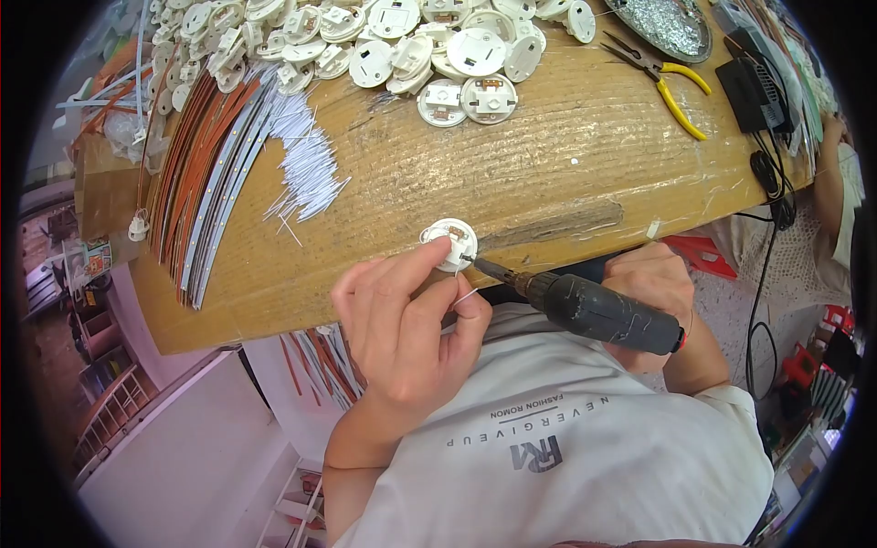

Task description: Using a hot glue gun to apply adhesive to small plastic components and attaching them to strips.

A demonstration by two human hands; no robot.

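Observation:
A white round plastic disc [462, 232] rests at the table's front edge. My left hand [402, 320] presses its index finger on the disc, while its thumb and another fingertip pinch a thin white wire [468, 294] just below. From the right, a black electric screwdriver [603, 313] slants in with its tip at the disc's lower right edge; whether it touches a screw is too small to tell. My right hand [650, 288] is closed around the screwdriver from behind, its fingers partly hidden by the tool.
Many similar white discs [477, 52] are heaped at the back. White wire pieces [309, 169] and curved LED strips [224, 173] lie to the left. Yellow-handled pliers [671, 82], a metal dish [644, 14] and a black power adapter [749, 96] sit at the right. Another person's arm [829, 173] shows far right.

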